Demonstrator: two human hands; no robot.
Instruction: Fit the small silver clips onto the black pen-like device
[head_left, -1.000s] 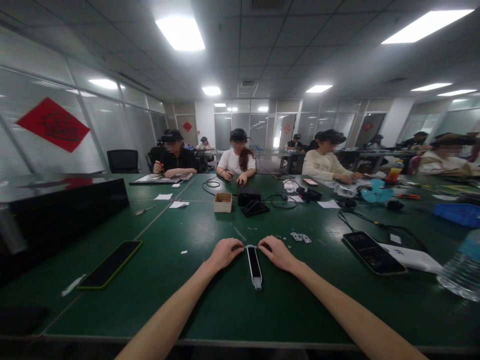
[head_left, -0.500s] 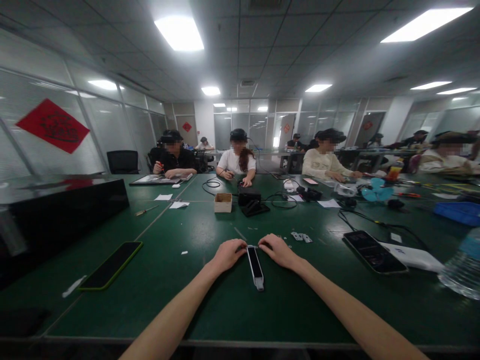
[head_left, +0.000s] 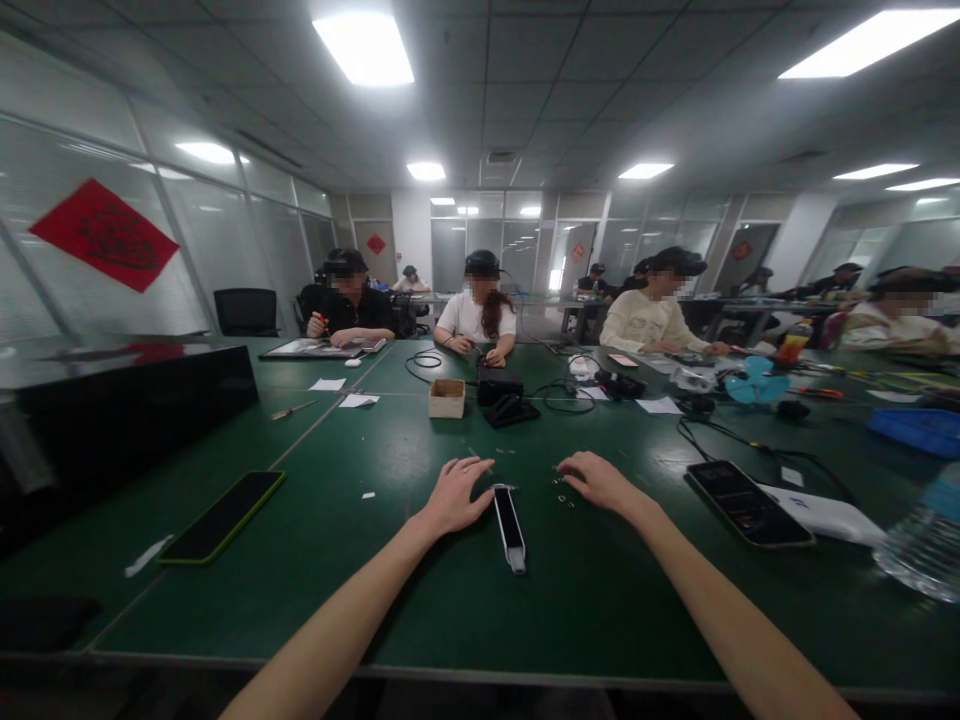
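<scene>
A slim, long device (head_left: pixel 510 525) with a black face and a pale rim lies on the green table (head_left: pixel 442 610), its narrow end toward me. My left hand (head_left: pixel 457 497) is just left of its far end, thumb close to the rim and fingers apart; nothing shows in it. To the device's right, my right hand (head_left: pixel 606 484) reaches over the table, fingers bent and a gap between thumb and forefinger. Under and beside those fingertips are several tiny metal pieces (head_left: pixel 562 498). Whether the fingertips touch one is too small to tell.
At left lie a green-edged phone (head_left: pixel 223 520) and a screwdriver (head_left: pixel 292 410). A small box (head_left: pixel 447 399) stands ahead. On the right are another phone (head_left: pixel 750 505), a white power bank (head_left: pixel 840 522) and a water bottle (head_left: pixel 926 540). Several people sit across the table.
My right hand has moved away from the device to the right, over the small metal parts, and now covers the flat metal plates. The left hand's fingers have spread.
</scene>
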